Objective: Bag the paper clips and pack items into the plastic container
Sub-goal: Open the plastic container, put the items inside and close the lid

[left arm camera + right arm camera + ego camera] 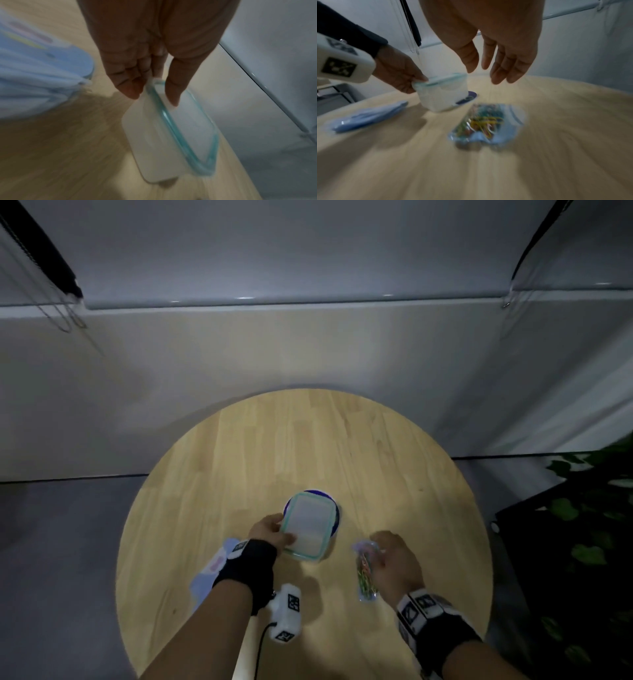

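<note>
A translucent white plastic container [308, 525] with a teal rim is at the middle of the round wooden table [342, 440]. My left hand [284, 534] pinches its near left corner, thumb on top and fingers outside [130, 89]. In the right wrist view the container [443, 97] looks tilted, with its near end raised. A clear bag of coloured paper clips [365, 577] lies flat on the table to the right. My right hand [483, 74] hovers just above the bag [484, 121] with straight fingers and holds nothing.
A dark blue round disc [322, 494] lies under the container's far side. A light blue folded pouch [205, 573] rests on the table by my left forearm. A white wall stands behind the table, and a leafy plant [582, 525] on a black stand is at the right.
</note>
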